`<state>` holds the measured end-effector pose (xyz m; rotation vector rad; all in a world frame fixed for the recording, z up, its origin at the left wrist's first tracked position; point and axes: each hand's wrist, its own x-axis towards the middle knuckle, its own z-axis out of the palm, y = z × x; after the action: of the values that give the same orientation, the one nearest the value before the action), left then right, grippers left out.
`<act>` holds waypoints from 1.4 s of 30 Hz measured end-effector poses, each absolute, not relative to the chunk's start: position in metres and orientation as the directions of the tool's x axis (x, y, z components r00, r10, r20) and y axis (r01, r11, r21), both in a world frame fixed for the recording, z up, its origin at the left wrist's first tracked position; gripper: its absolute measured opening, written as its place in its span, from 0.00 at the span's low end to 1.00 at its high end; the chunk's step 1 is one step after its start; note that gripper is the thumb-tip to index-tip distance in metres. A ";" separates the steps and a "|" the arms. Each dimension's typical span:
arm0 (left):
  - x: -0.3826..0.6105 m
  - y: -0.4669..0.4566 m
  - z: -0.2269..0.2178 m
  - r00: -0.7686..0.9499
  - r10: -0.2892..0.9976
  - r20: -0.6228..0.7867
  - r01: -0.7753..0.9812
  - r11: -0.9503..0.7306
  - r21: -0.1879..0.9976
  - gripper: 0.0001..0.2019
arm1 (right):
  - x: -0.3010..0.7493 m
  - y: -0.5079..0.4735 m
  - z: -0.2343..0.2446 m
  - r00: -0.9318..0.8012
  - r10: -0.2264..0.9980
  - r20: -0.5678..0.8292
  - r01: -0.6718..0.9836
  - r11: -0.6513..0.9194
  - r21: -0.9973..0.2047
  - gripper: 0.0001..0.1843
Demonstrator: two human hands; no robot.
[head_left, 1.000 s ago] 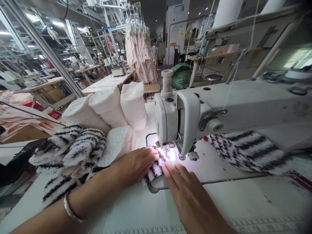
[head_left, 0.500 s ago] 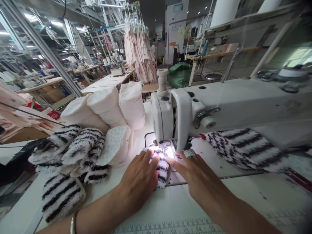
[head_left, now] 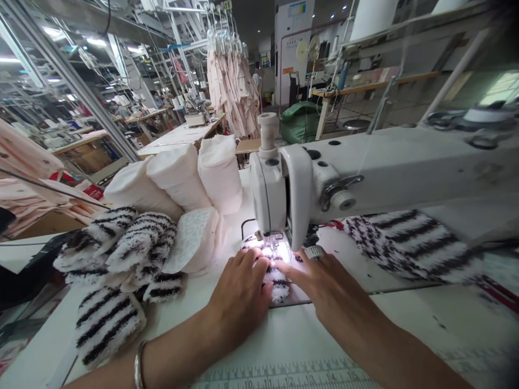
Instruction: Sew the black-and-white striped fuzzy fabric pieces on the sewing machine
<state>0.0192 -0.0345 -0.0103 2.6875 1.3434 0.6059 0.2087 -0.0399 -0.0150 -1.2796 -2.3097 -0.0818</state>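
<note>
A small black-and-white striped fuzzy fabric piece (head_left: 278,281) lies under the needle of the white sewing machine (head_left: 365,173), lit by its lamp. My left hand (head_left: 241,294) lies flat on the piece's left side, fingers stretched toward the presser foot. My right hand (head_left: 324,286) presses its right side with fingers extended, fingertips close to the needle. Both hands rest on the fabric without gripping it.
A pile of striped fuzzy pieces (head_left: 117,259) sits at the left, with stacked white fabric bundles (head_left: 182,178) behind. More striped fabric (head_left: 409,243) lies behind the machine at right. A ruler strip (head_left: 284,375) runs along the table's near edge. Pink garments (head_left: 231,81) hang farther back.
Both hands have slid the striped piece farther under the presser foot. The left hand moved from left of the piece to on top of it; the view shifted slightly.
</note>
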 end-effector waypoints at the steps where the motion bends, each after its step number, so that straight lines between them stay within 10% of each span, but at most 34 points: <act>1: 0.019 -0.034 -0.007 0.548 0.774 0.319 0.737 -0.626 0.255 0.09 | 0.210 -0.042 -0.015 -0.442 0.780 0.443 0.816 0.554 -0.163 0.31; 15: 0.000 -0.029 0.006 0.653 0.693 0.306 0.555 -0.712 0.430 0.04 | 0.218 -0.077 -0.043 -0.306 0.873 0.379 0.820 0.444 -0.362 0.38; 27: -0.015 -0.034 0.000 0.719 0.623 0.308 0.481 -0.766 0.426 0.11 | 0.185 -0.095 -0.041 -0.348 0.826 0.444 0.855 0.474 -0.212 0.34; 42: 0.006 -0.038 -0.008 0.660 0.657 0.364 0.615 -0.751 0.240 0.09 | 0.194 -0.072 -0.041 -0.354 0.817 0.455 0.837 0.494 -0.235 0.27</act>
<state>0.0058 -0.0379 -0.0078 2.7743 1.0663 0.6664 0.1944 -0.0716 -0.0411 -1.3584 -2.2232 -0.0511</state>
